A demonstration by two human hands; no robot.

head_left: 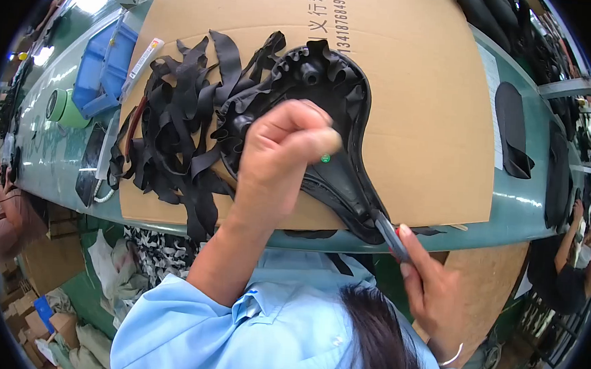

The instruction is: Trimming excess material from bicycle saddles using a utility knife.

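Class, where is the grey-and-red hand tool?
In the head view, right of centre, the tool is in the right hand, at the narrow end of the black bicycle saddle.

"How does the black saddle (342, 177) lie?"
"Underside up on the cardboard (433, 139), its wide end ruffled with gathered covering, its nose past the near edge."
"And the grey-and-red tool (392, 237)?"
"Slanted, its tip at the nose."

Bright light evenly covers the cardboard sheet (435, 112), glare spots the green tabletop (47, 152) left of it, and fisheye bending grows beyond it toward black rims.
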